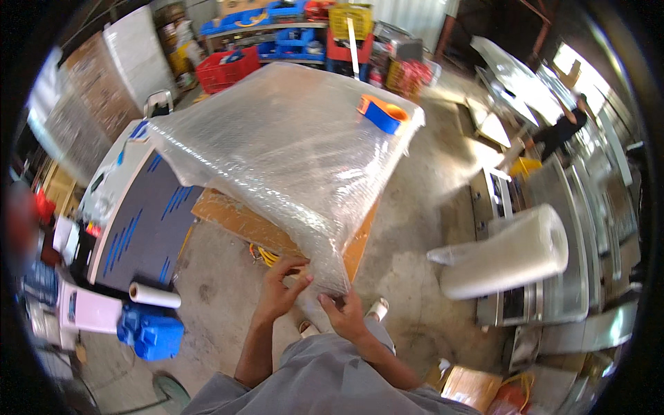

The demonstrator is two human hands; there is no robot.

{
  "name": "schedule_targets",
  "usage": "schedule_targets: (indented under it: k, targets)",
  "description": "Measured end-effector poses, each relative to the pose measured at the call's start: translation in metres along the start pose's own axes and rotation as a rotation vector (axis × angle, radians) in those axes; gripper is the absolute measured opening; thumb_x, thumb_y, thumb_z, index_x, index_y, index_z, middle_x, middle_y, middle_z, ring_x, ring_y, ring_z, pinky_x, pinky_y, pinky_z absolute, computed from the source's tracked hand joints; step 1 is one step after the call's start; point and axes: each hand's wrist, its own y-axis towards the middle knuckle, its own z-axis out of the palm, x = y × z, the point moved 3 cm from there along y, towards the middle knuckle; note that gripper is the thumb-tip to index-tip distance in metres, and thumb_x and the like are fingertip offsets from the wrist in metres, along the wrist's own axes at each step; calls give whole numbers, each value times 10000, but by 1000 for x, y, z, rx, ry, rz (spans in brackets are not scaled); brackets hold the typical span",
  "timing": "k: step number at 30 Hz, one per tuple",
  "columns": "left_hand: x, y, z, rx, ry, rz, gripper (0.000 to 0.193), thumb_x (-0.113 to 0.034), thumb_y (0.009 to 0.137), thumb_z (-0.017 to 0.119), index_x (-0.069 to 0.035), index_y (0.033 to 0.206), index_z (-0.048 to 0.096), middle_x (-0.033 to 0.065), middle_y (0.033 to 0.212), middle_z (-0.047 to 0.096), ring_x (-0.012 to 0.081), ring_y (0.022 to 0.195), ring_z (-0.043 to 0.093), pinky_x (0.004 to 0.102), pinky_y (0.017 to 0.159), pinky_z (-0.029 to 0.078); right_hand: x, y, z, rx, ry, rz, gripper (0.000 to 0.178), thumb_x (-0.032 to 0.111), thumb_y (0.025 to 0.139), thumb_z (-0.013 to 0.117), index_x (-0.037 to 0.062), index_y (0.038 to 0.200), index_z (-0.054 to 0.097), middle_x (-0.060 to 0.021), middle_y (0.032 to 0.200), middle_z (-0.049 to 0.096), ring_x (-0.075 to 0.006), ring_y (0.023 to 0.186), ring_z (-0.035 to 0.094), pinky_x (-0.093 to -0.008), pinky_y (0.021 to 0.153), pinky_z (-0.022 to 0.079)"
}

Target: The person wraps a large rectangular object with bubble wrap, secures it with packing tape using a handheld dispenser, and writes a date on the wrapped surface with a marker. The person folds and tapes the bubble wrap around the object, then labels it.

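A large flat panel-like item covered in clear bubble wrap lies in front of me on a brown wooden base. Its near corner narrows to a folded flap that hangs toward my body. My right hand pinches the end of this flap between thumb and fingers. Beside the flap's left edge is my left hand, fingers curved, with a gap between thumb and fingertips. An orange and blue object, seemingly a tape dispenser, rests on the wrap near the far right corner.
A big bubble wrap roll stands at right beside metal panels. At left are a dark-topped table, a white film roll and a blue jerrycan. Shelves with blue bins line the back. Another person is far right.
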Motion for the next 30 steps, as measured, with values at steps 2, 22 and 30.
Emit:
schedule_targets:
  k: [2,22,30]
  targets:
    - [4,6,-11,21,-64,11,375,-156,909,764,-48,1254,660,116,1219,677,222,1113,655,360,967,529,-15,7,9,64,64,139,367,98,960,719,-4,1290,595,-43,1153,669,-129,1079,609,-319,972,485]
    - [-51,4,12,-280,523,223,218,-99,830,777,-12,893,587,158,843,627,354,781,632,444,682,494,43,14,-13,-257,-410,-478,365,72,923,666,-24,1267,591,-180,1220,645,-291,1078,638,-365,917,519]
    - [-43,-17,32,-521,617,206,221,-80,808,796,-34,848,583,127,824,626,340,769,622,437,660,478,65,14,7,76,-388,-434,546,112,943,633,-40,1446,484,-274,1430,532,-412,1323,537,-431,1079,449]
